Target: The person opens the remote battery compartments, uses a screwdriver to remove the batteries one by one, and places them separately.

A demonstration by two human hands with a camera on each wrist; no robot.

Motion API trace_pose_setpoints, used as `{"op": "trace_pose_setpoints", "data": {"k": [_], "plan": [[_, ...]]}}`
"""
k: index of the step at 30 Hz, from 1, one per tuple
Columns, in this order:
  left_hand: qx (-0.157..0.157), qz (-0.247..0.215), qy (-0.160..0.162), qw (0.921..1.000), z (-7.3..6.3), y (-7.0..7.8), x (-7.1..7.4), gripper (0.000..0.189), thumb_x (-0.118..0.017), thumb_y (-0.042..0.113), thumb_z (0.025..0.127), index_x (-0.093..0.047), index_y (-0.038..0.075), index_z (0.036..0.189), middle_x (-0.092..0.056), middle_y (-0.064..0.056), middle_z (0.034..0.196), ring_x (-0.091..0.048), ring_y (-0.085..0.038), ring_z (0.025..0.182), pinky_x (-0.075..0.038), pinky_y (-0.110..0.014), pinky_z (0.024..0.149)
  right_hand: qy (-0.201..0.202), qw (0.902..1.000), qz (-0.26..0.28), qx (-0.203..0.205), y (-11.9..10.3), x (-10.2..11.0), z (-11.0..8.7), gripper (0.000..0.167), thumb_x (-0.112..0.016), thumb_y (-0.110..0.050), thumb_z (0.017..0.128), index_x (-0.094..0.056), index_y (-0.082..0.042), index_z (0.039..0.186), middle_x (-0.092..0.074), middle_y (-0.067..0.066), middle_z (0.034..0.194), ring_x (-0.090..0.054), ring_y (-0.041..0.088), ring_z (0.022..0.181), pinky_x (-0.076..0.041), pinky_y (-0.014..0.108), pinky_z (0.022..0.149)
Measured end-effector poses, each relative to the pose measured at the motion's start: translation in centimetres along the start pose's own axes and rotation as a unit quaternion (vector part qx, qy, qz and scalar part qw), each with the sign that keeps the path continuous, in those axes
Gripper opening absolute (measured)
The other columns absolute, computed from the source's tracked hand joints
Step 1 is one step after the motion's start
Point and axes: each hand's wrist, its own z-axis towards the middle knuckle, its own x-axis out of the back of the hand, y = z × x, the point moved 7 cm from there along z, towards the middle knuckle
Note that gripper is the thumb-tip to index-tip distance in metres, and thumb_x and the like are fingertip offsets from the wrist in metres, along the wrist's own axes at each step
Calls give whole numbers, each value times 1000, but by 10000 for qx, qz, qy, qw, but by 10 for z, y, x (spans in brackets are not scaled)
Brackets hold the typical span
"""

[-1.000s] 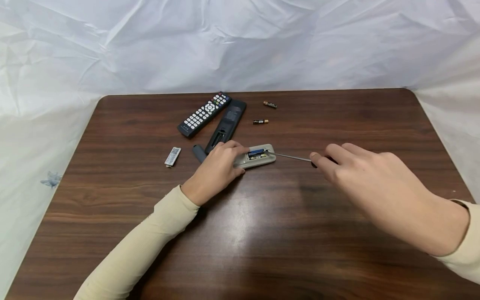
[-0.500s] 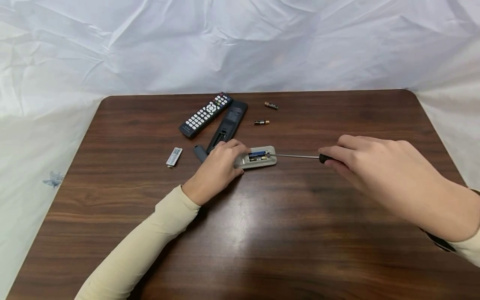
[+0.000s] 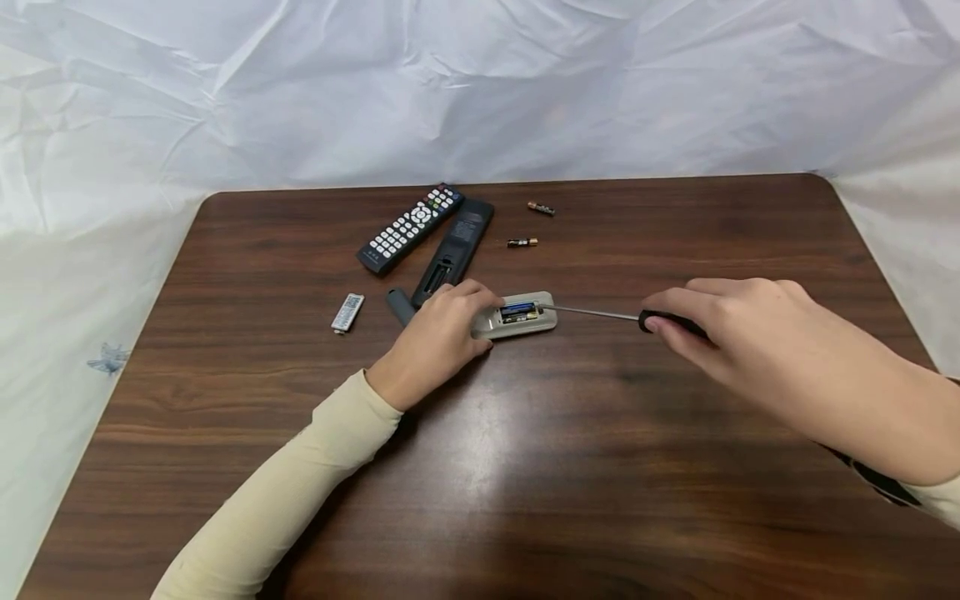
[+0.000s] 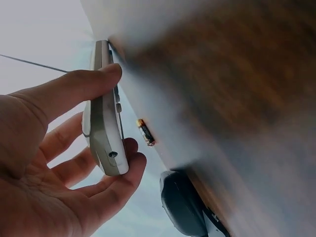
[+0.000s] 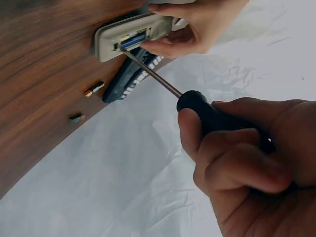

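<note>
The right hand (image 3: 772,362) curls its fingers round the screwdriver (image 5: 195,104); the left hand (image 3: 442,333) clamps the pale remote (image 3: 521,328) between thumb and fingers, at the table (image 3: 525,500), nearer than the black remotes (image 3: 411,230). Over the last second the right hand has drawn back slightly, yet both batteries (image 3: 517,309) remain in the compartment, so prying seems unfinished. The pale remote faces back-up, its long axis roughly left to right, open-compartment end toward the right hand.

Mid-frame in the head view, a beige remote (image 3: 521,330) lies back-up, two batteries (image 3: 517,310) in its uncovered bay, a black-handled screwdriver (image 5: 195,102) tip-first at the bay's right end
</note>
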Motion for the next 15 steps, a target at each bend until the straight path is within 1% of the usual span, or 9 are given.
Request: {"op": "trace_pose_setpoints", "data": {"k": [2, 4, 6, 9, 12, 15], "plan": [[-10, 37, 2, 10000, 0, 2, -1, 48, -88, 6, 85, -73, 5, 131, -68, -10, 129, -64, -31, 112, -55, -43, 98, 113, 9998, 109, 99, -2, 1, 1, 17, -81, -4, 89, -79, -13, 104, -73, -6, 87, -67, 11, 66, -52, 43, 52], [-26, 85, 21, 10000, -1, 3, -1, 49, -89, 7, 86, -72, 5, 132, -68, -10, 129, -63, -31, 110, -55, -43, 97, 176, 9995, 163, 207, -5, 1, 4, 15, -80, -5, 89, -79, -14, 101, -73, -7, 85, -67, 9, 66, -53, 42, 54], [-61, 141, 33, 9999, -2, 5, -1, 50, -89, 8, 86, -72, 5, 133, -68, -10, 129, -63, -31, 109, -55, -43, 97, 88, 9993, 277, 253, -5, 0, 7, 14, -80, -6, 91, -80, -15, 102, -75, -7, 88, -68, 8, 67, -55, 41, 56], [-112, 211, 48, 9997, -3, 8, -2, 51, -89, 9, 86, -72, 6, 134, -68, -10, 129, -63, -31, 107, -55, -42, 96, -150, 9989, 395, 183, -2, -3, 12, 14, -80, -7, 92, -81, -15, 104, -77, -4, 91, -70, 9, 70, -57, 41, 59], [-150, 255, 24, 9996, -3, 9, -3, 51, -89, 9, 86, -72, 5, 134, -68, -10, 129, -63, -30, 107, -54, -41, 97, -485, 9975, 504, -12, 4, -4, 19, 14, -80, -9, 94, -82, -14, 107, -80, 1, 99, -75, 17, 78, -60, 45, 65], [-166, 280, -4, 9995, -3, 10, -2, 51, -88, 8, 86, -72, 5, 134, -68, -11, 129, -63, -30, 107, -54, -41, 97, -845, 9949, 528, -172, 8, -4, 27, 11, -78, -12, 97, -83, -16, 107, -80, 0, 102, -77, 17, 84, -61, 46, 69]]}}
